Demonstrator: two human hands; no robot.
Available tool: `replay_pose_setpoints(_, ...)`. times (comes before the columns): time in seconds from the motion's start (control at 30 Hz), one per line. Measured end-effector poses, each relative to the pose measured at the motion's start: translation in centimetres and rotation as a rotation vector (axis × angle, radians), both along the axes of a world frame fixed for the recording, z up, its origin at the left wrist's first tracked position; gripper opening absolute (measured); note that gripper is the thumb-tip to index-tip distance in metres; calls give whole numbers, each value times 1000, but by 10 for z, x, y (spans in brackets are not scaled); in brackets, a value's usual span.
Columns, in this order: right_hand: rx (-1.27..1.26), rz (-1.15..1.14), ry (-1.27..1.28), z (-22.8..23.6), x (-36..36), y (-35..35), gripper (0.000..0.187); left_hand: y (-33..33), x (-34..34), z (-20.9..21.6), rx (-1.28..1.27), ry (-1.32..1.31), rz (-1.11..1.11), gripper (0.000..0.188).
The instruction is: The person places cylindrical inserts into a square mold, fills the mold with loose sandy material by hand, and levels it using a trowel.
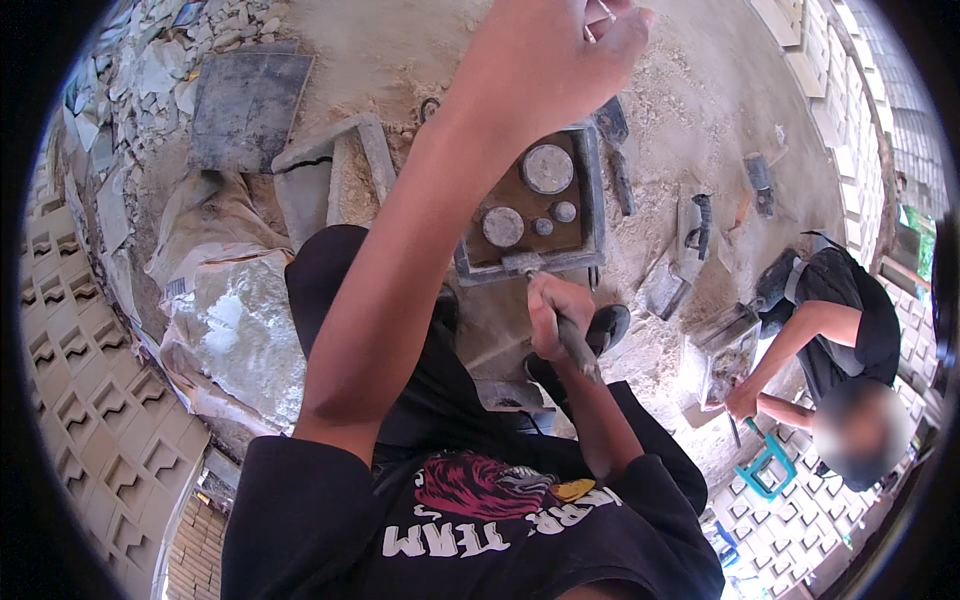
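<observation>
My left arm reaches up across the view, and my left hand [618,45] is partly cut off at the top edge. Its fingers are curled around a thin, pale, stick-like thing [598,22] whose kind I cannot make out. Lower down, my right hand [558,315] is closed around the handle of a hammer-like tool [578,350] with a small blocky grey head. That head lies at the near rim of a dark rectangular mould frame [596,200]. Inside the frame stand two large round grey discs [548,169] and two smaller round pieces [564,212] on a brown base.
A trowel [693,235] and other tools lie on the dusty ground to the right. At left are an open bag of white powder [235,315], a concrete block form [360,170] and a dark board [248,110]. A co-worker [840,310] crouches at right by another box [730,355].
</observation>
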State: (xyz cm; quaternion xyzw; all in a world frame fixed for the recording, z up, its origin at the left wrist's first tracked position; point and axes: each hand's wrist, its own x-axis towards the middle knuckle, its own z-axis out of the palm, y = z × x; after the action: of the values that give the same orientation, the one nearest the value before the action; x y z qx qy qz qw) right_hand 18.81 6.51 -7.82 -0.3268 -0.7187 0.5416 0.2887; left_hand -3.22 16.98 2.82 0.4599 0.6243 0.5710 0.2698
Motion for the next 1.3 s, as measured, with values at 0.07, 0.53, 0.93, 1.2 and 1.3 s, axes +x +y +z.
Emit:
replay_pose_setpoints(0.07,-76,-12,-53,22,-8,-2,26,-2,0,0,-55,15,-2,28)
replay_pose_setpoints(0.53,3,-56,-109,4,4,1,30,-2,3,4,131,-2,-130,27)
replay_pose_setpoints(0.93,-78,-169,27,42,18,18,41,4,9,-23,171,214,-77,28)
replay_pose_setpoints(1.2,-239,-190,137,38,31,43,40,7,18,-15,147,67,-173,26)
replay_pose_setpoints(1.3,-227,-300,34,-17,56,53,41,12,20,-9,56,49,-182,25)
